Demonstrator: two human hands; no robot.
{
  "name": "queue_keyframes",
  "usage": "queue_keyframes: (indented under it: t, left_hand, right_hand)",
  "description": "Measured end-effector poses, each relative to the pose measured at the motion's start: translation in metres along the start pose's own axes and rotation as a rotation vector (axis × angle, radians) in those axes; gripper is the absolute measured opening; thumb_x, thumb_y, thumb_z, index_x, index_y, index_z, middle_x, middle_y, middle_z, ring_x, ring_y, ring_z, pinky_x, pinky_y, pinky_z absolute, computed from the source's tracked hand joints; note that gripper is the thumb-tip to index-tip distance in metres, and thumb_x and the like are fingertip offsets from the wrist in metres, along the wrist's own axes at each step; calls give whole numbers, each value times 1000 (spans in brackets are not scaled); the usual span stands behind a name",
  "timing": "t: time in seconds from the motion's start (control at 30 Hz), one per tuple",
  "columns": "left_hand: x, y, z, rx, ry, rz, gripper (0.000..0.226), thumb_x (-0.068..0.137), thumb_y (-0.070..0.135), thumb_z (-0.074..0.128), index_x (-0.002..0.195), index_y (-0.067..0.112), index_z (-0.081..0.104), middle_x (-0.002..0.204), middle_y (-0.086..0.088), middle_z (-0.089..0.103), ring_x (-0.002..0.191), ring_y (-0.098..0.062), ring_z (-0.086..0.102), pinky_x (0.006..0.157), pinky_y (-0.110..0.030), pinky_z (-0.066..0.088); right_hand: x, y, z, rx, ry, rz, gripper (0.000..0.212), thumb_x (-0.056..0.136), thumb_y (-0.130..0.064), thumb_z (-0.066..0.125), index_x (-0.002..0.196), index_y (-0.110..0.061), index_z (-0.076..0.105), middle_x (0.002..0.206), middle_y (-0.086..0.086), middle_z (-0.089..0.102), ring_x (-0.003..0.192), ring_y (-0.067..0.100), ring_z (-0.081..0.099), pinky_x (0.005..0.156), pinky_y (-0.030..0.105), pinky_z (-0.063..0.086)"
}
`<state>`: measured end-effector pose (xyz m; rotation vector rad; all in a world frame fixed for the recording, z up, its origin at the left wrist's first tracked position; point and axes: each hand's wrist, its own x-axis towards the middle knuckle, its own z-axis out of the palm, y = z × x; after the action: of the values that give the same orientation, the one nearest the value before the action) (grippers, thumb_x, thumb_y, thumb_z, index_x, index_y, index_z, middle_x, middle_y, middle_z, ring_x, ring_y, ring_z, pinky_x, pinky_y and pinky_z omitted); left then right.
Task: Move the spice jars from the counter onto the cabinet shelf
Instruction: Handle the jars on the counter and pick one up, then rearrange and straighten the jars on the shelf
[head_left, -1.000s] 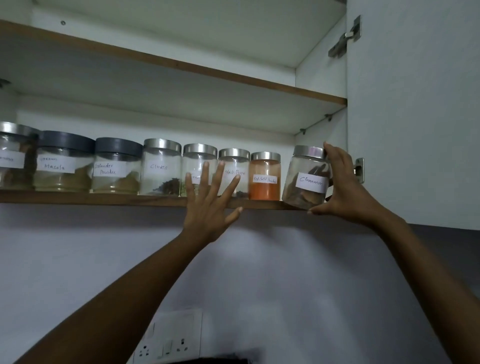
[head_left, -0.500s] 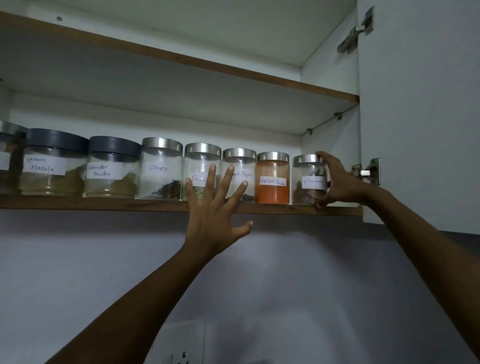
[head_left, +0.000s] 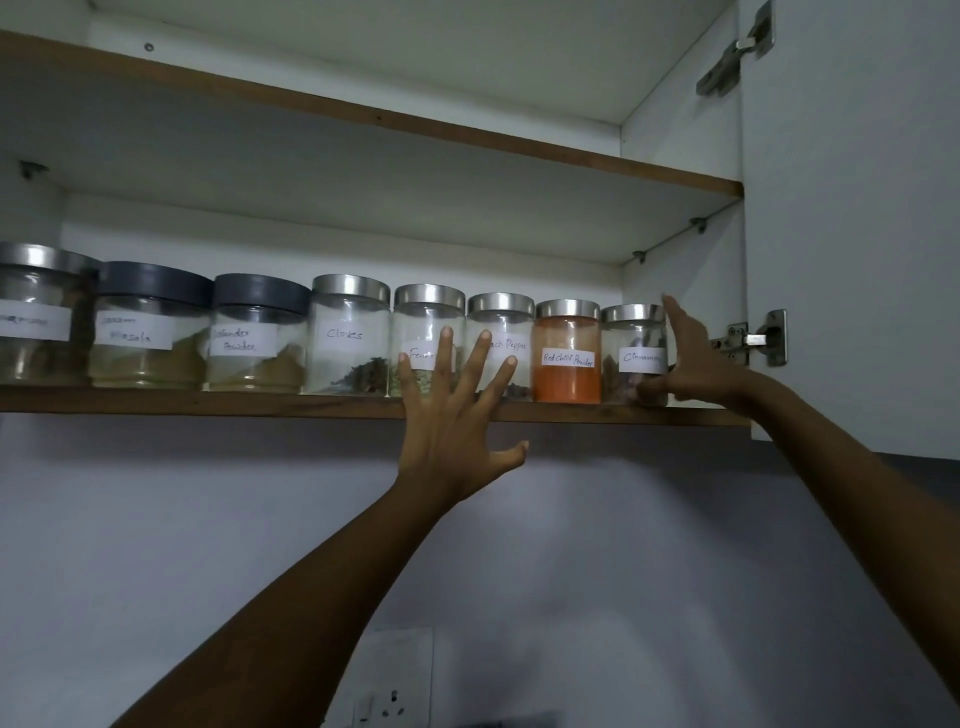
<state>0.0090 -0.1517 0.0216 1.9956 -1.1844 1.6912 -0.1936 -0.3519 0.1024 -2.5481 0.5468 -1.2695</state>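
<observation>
Several glass spice jars stand in a row on the wooden cabinet shelf (head_left: 208, 402). The cinnamon jar (head_left: 631, 343) stands upright at the right end, next to the red chilli powder jar (head_left: 567, 358). My right hand (head_left: 698, 364) is beside the cinnamon jar with its fingers straight up along the jar's right side and the thumb at the jar's base. My left hand (head_left: 452, 415) is open with its fingers spread in front of the fennel jar (head_left: 423, 322) and the black pepper jar (head_left: 504, 322). Further left are the cloves jar (head_left: 349, 338), the coriander jar (head_left: 254, 338) and the masala jar (head_left: 145, 332).
The open cabinet door (head_left: 857, 208) hangs close on the right, with a hinge (head_left: 753, 340) just beyond my right hand. An upper shelf (head_left: 363, 114) runs above the jars. A wall socket (head_left: 389, 686) sits low on the grey wall.
The cinnamon jar went from tilted at the shelf edge to upright on the shelf beside the chilli jar. My right hand's fingers have straightened off it. My left hand stays spread.
</observation>
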Motion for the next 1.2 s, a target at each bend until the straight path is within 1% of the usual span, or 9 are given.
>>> queue_keyframes:
  t: [0.07,0.1,0.23,0.33,0.43,0.53,0.7,0.9,1.2]
  left_hand:
    - [-1,-3,-2,3,-9,43,90,72,76,19,149,30,10,158,-6,1,143,-37,-4,105,-68,-2]
    - [-1,-5,-2,1,-10,75,88,73,74,19,149,30,11,158,-7,1,144,-37,-4,105,-68,-2]
    - [-8,-19,-12,-16,4,97,72,82,61,23,145,28,28,157,-10,15,144,-35,10,110,-64,8]
    - [-16,-39,-23,-29,59,118,58,80,53,41,131,26,48,149,-11,35,138,-33,30,110,-57,10]
    - [-26,-65,-34,-2,116,235,53,72,42,64,120,22,54,142,-12,43,131,-32,41,108,-53,14]
    - [-37,-101,-48,60,129,308,50,70,34,65,117,21,56,140,-10,46,127,-31,44,108,-51,17]
    - [-52,-168,-69,123,115,295,44,70,29,65,113,21,56,134,-9,51,124,-31,48,107,-51,22]
    - [-77,-244,-88,145,61,261,46,72,26,63,116,21,54,135,-10,50,123,-32,47,104,-48,24]
    - [-111,-334,-103,154,-9,227,45,72,24,60,116,18,54,136,-11,48,123,-30,46,98,-45,37]
  right_hand:
    - [-2,-2,5,-154,90,-8,114,70,-23,79,148,-22,-4,156,12,-6,142,37,3,110,55,18]
    - [-4,-6,6,-231,141,-26,111,70,-28,79,148,-21,-1,156,13,-4,141,39,3,110,56,16]
    - [-19,-38,14,-388,233,-119,94,76,-36,72,148,-21,13,154,12,9,137,40,14,105,57,23]
    - [-28,-70,24,-497,283,-199,79,78,-33,68,144,-20,27,150,11,23,130,37,27,100,55,28]
    - [-34,-99,39,-509,315,-272,61,78,-32,66,134,-18,45,141,10,39,122,36,37,96,50,31]
    - [-37,-134,60,-515,343,-329,54,73,-39,49,120,-13,57,126,12,53,109,37,46,87,46,36]
    - [-36,-198,98,-532,341,-405,44,73,-29,49,110,-8,61,116,13,57,103,36,49,82,44,38]
    - [-36,-277,147,-500,304,-479,40,76,-21,59,114,-10,60,120,13,55,106,35,49,86,44,36]
    - [-36,-372,223,-447,244,-560,46,72,-31,48,112,-12,61,117,14,54,103,35,49,81,41,38]
